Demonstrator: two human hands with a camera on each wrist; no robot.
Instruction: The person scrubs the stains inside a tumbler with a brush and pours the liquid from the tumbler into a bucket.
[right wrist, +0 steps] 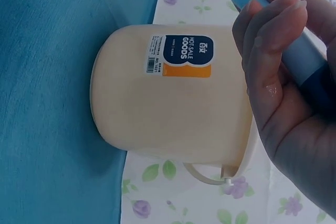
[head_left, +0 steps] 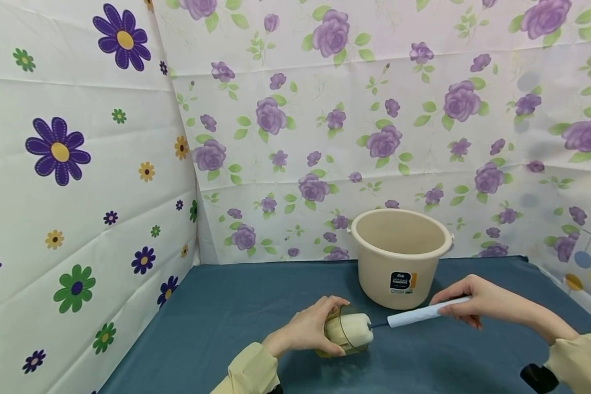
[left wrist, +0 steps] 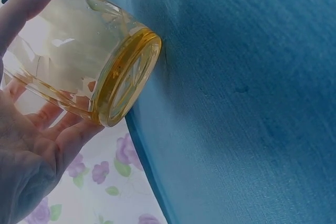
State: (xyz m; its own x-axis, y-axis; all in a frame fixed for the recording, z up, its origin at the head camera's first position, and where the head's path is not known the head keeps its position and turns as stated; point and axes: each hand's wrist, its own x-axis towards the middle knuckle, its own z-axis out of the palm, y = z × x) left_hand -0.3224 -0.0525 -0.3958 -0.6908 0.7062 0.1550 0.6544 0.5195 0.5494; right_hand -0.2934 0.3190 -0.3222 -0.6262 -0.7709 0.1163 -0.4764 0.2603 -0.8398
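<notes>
My left hand (head_left: 309, 327) grips an amber-tinted clear glass cup (left wrist: 118, 74) from the side, with the thumb on one side and the fingers round the other. The cup lies tilted over, its mouth toward the right and its thick base toward the camera in the left wrist view. Inside it sits the cream sponge head (head_left: 357, 330) of a cup brush, partly sticking out of the mouth. A thin dark neck joins the head to the pale blue brush handle (head_left: 416, 314). My right hand (head_left: 475, 302) holds that handle near its end, fingers curled round it.
Just behind the hands stands a beige plastic bucket (head_left: 374, 276) with a label (right wrist: 188, 56) on its side. A dark blue cloth (head_left: 256, 284) covers the table. Flower-printed sheets (head_left: 285, 164) hang at the back and left.
</notes>
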